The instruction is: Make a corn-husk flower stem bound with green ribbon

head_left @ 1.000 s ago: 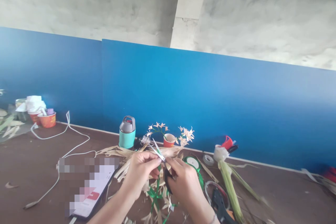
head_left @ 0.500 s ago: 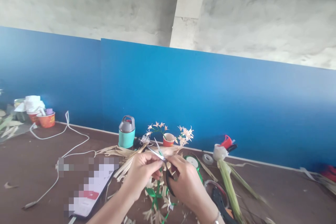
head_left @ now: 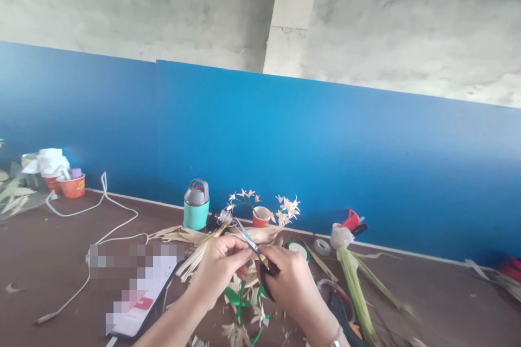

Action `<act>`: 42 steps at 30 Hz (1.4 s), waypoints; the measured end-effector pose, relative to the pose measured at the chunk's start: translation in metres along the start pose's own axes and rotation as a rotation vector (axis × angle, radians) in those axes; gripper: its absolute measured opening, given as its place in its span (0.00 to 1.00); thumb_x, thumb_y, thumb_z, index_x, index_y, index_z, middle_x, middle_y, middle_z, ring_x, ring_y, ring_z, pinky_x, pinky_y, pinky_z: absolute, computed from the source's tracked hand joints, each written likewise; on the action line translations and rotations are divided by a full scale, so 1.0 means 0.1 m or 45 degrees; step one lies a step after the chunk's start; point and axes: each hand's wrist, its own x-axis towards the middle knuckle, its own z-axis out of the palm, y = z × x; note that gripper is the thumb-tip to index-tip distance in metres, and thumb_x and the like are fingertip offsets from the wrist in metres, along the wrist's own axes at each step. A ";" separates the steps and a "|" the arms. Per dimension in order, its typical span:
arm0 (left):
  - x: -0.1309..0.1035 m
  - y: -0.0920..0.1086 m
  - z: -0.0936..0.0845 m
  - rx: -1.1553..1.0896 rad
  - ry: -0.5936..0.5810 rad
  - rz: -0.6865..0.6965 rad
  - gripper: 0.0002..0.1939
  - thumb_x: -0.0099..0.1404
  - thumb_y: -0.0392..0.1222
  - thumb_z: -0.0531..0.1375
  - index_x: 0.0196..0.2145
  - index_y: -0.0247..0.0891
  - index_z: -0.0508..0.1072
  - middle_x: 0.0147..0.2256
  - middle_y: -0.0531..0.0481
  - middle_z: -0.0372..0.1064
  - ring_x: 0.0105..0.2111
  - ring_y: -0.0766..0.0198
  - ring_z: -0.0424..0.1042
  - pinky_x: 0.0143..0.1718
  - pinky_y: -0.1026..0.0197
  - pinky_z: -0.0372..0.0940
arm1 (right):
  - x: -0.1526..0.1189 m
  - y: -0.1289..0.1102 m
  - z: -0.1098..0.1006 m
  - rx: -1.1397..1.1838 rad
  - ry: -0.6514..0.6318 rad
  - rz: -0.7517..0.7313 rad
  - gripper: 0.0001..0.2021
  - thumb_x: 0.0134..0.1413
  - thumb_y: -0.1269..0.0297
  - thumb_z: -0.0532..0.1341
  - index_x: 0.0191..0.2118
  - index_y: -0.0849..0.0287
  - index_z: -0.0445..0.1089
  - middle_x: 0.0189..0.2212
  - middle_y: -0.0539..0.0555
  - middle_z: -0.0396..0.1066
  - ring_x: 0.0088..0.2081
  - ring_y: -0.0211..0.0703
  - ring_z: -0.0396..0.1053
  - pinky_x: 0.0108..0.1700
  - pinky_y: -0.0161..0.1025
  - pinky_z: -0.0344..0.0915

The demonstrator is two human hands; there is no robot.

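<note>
Lower centre of frame: left hand (head_left: 223, 263) apparently pinches a slim green stem (head_left: 240, 306) bearing pale, pointed-petal flowers (head_left: 260, 315), right hand (head_left: 290, 271) grips silver-bladed, black-handled scissors (head_left: 249, 238), blades narrowly parted; clean snipping probably needs the stem steady, fingertips clear.

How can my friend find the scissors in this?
Start at the blue wall, then drop to the brown table below. Near the middle, the right hand holds the scissors. Unlike the pale husks nearby, they have shiny blades and black handles.
</note>
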 end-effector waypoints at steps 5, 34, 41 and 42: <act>-0.02 0.06 0.03 0.008 -0.010 0.016 0.06 0.51 0.39 0.61 0.21 0.34 0.73 0.16 0.55 0.65 0.18 0.68 0.64 0.21 0.66 0.61 | 0.00 -0.07 -0.08 0.045 -0.016 0.023 0.19 0.34 0.77 0.53 0.35 0.54 0.70 0.32 0.51 0.72 0.34 0.42 0.68 0.34 0.33 0.58; 0.01 0.07 -0.03 0.101 -0.072 -0.022 0.08 0.50 0.43 0.62 0.22 0.35 0.71 0.16 0.56 0.63 0.17 0.68 0.63 0.20 0.65 0.59 | 0.00 0.00 0.04 0.430 -0.070 0.131 0.16 0.40 0.78 0.54 0.33 0.59 0.75 0.22 0.49 0.71 0.24 0.37 0.63 0.27 0.30 0.57; 0.01 0.07 -0.06 0.057 -0.025 -0.025 0.10 0.51 0.46 0.63 0.24 0.36 0.71 0.16 0.58 0.59 0.16 0.72 0.58 0.18 0.68 0.52 | 0.05 0.08 0.02 0.624 0.048 0.275 0.12 0.46 0.70 0.58 0.40 0.60 0.69 0.21 0.48 0.69 0.22 0.37 0.64 0.24 0.30 0.58; 0.01 0.08 -0.07 0.062 -0.022 -0.019 0.11 0.51 0.46 0.62 0.24 0.36 0.71 0.16 0.58 0.60 0.16 0.72 0.56 0.18 0.68 0.50 | 0.05 0.13 0.01 0.574 0.084 0.330 0.11 0.47 0.68 0.58 0.40 0.60 0.68 0.19 0.47 0.67 0.20 0.36 0.62 0.23 0.31 0.57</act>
